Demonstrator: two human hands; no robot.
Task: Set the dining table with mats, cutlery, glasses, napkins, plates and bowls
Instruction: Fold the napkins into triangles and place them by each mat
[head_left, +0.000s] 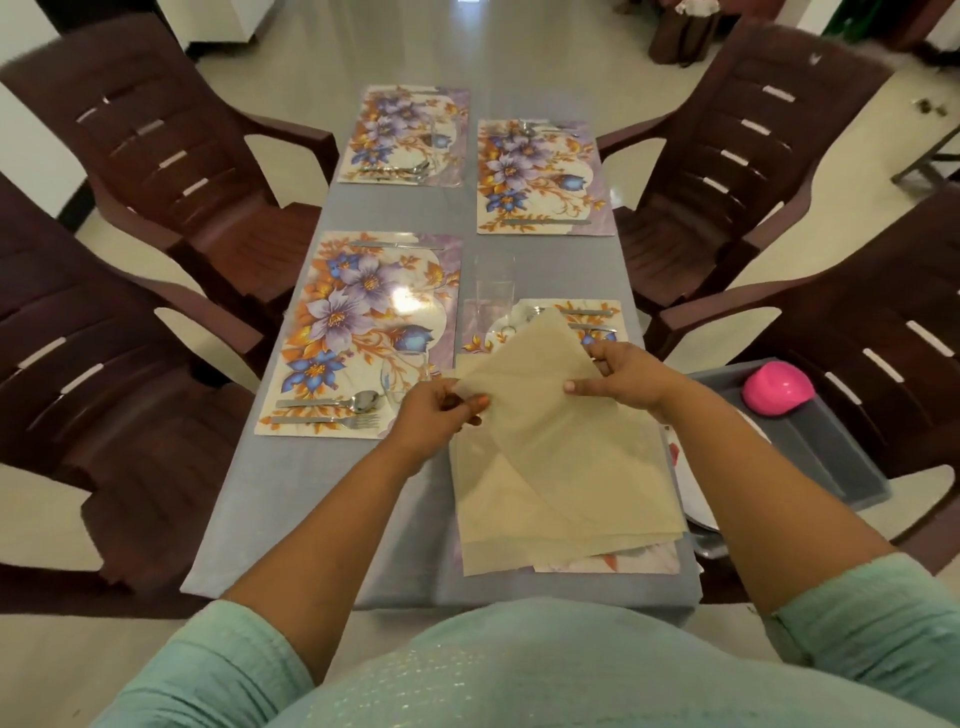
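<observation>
Both hands hold one beige napkin (524, 364) lifted off a stack of beige napkins (561, 499) lying on the near right floral mat (644, 558). My left hand (441, 415) pinches its left corner; my right hand (623, 376) pinches its right edge. Three more floral mats, near left (363, 332), far left (405, 135) and far right (540, 176), lie on the grey tablecloth (311, 493), each with cutlery. A spoon (358, 401) and fork (332, 420) lie on the near left mat. Clear glasses stand at the near left mat (405, 376) and mid table (494, 286).
Four dark brown plastic chairs surround the table, two on each side (156, 156) (769, 135). On the near right chair sits a grey tray (831, 457) with a pink bowl (777, 388) and white plates (696, 488).
</observation>
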